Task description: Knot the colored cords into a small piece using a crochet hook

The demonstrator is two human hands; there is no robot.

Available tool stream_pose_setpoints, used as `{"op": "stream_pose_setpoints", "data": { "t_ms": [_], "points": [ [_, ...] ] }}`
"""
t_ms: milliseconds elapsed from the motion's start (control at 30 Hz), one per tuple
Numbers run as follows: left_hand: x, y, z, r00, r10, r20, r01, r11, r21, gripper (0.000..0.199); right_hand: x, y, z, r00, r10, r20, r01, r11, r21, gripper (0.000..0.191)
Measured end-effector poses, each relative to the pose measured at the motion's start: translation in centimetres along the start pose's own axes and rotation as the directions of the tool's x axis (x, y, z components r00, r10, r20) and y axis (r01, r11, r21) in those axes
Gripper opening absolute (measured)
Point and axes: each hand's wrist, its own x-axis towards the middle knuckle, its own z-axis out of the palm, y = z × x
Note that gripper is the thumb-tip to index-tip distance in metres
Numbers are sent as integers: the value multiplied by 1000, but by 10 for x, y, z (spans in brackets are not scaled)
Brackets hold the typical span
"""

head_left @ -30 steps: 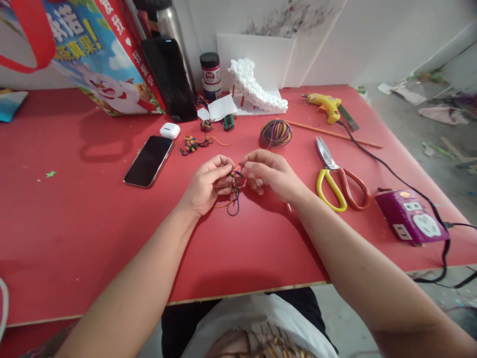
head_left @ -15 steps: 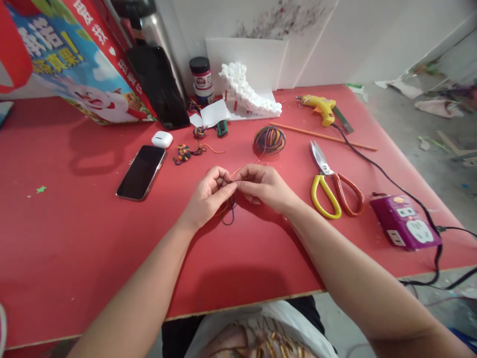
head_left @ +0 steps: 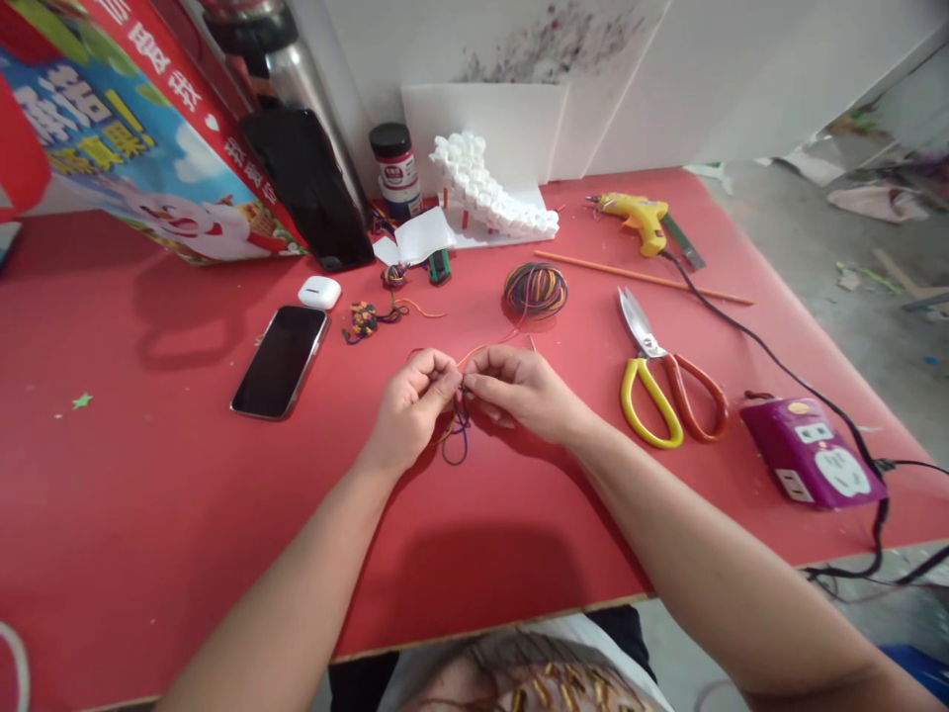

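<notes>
Left hand (head_left: 409,407) and right hand (head_left: 523,392) pinch the thin cord (head_left: 465,427) between fingertips, over the table (head_left: 489,554), inward from its near edge. It looks light and limp, best pinched where its strands gather

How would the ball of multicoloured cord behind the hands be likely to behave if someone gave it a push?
The ball of cord looks rounded, so it may roll or rock a little. Its wound strands suggest something light that would give when squeezed. A thin strand runs from it towards the hands, so rolling might unwind or tug that.
</notes>
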Motion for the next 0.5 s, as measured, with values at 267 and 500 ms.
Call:
{"op": "stream_pose_setpoints", "data": {
  "t_ms": [267,500],
  "points": [
    [-2,0,3,992,-117,-49,103,968,-229,41,-4,-1,6,997,60,50,-68,984,166,34],
    [-2,2,-4,995,-95,-42,85,975,-204,44,-3,-2,7,992,123,24,-125,984,124,28]
  ]
}}
